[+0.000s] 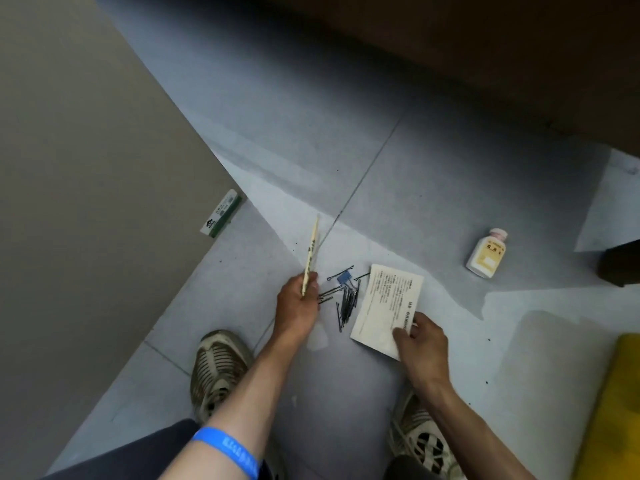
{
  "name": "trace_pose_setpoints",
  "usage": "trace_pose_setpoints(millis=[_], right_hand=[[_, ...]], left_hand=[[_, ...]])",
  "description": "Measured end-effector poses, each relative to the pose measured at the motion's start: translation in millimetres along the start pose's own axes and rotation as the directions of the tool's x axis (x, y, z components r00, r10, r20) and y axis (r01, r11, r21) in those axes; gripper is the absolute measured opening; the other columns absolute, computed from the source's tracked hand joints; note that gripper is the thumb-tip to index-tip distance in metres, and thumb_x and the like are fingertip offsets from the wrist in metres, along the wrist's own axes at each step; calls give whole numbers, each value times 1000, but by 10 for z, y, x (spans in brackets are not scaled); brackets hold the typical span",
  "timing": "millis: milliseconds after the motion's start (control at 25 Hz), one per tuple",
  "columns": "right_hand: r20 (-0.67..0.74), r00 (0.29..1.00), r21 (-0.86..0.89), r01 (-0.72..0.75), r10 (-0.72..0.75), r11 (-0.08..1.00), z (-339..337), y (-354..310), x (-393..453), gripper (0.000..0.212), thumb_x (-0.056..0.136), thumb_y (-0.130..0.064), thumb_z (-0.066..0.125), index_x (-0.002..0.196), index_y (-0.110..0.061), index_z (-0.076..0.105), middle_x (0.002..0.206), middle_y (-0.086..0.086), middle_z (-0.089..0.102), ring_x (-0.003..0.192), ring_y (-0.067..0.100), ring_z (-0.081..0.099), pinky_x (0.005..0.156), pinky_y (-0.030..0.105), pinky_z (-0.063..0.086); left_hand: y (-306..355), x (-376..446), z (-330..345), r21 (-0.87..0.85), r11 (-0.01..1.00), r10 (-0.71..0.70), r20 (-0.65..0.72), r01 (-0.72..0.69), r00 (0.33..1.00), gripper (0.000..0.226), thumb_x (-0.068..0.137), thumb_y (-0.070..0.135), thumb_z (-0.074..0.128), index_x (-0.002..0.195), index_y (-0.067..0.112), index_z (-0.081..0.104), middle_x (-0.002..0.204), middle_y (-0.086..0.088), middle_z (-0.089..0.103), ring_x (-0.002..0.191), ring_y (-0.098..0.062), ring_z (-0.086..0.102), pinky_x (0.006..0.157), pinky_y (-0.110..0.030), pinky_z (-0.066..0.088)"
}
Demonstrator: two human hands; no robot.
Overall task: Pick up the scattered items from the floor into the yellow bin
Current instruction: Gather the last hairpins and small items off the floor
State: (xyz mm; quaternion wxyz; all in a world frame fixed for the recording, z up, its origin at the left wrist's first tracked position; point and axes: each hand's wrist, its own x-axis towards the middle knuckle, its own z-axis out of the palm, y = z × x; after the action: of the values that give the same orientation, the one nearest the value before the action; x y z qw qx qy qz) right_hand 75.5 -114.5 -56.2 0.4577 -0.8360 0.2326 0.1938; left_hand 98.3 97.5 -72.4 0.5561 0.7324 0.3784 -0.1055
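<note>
Left hand (pixel 298 299) grips cream stick (pixel 310 258) | right hand (pixel 420 344) pinches leaflet (pixel 388 306) | yellow bin (pixel 613 410) at 4 o'clock, contents unseen

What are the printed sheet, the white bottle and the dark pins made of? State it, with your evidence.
Printed sheet: paper, matte, thin and flat.
White bottle: apparently plastic, smooth and opaque, with a pink cap.
Dark pins: likely metal wire, thin and dark.
</note>
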Motion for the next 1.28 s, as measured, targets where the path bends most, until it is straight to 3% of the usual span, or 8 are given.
trace_pose_setpoints(millis=[120,320,600,680,760,920,1120,1280], right_hand=[[-102,994,9,-28,28,1000,-149,147,-98,22,87,-2,58,101,-16,67,115,5,71,80,7,65,57,6,49],[-72,997,-89,-41,34,995,-38,155,-92,24,87,-5,56,109,-4,68,120,10,68,99,27,68,73,24,51],[88,996,-4,-7,7,1000,243,72,-12,30,84,1,59,110,-7,70,118,5,70,96,14,68,64,2,44],[136,991,106,-28,13,994,253,74,-14,35,83,7,58,111,-9,70,115,5,71,88,3,67,69,6,50],[187,982,214,-70,29,974,255,86,5,39,83,11,56,111,-13,70,112,5,73,89,6,70,79,24,58],[278,952,379,-229,126,897,226,128,54,39,84,12,57,106,-17,71,104,2,75,95,19,72,88,43,57],[332,935,442,-272,126,855,-3,32,111,36,86,12,58,113,-8,69,104,6,75,94,24,72,77,36,58],[383,922,384,-107,-53,917,-269,-326,39,38,87,11,58,104,-21,72,102,2,76,87,19,74,62,24,57]], left_hand=[[-15,45,-33,116,993,2,-35,2,999,22,96,20,56,112,13,69,103,-16,70,92,-34,67,86,-44,55],[-8,-187,265,101,994,-35,70,28,997,18,96,19,54,107,19,68,97,-8,70,88,-27,68,85,-41,56],[108,-266,346,64,993,-108,183,98,977,25,96,16,52,76,21,66,57,4,59,49,-10,53,49,-19,42],[143,-287,345,49,990,-142,228,135,963,26,96,14,51,77,23,66,60,4,61,47,-9,53,42,-17,40],[158,-330,345,52,987,-160,281,152,946,20,97,16,52,88,26,66,75,2,66,49,-7,56,43,-19,41],[156,-402,248,-152,980,-89,258,131,962,19,97,12,53,99,20,70,83,4,69,54,-6,57,44,-22,38],[124,-308,-95,-312,938,-138,58,150,989,19,97,24,55,93,11,69,68,1,64,48,-7,53,40,-20,35],[273,-268,28,-499,772,-279,291,393,915,45,100,41,42,96,6,69,76,-11,64,57,-21,58,49,-26,41]])
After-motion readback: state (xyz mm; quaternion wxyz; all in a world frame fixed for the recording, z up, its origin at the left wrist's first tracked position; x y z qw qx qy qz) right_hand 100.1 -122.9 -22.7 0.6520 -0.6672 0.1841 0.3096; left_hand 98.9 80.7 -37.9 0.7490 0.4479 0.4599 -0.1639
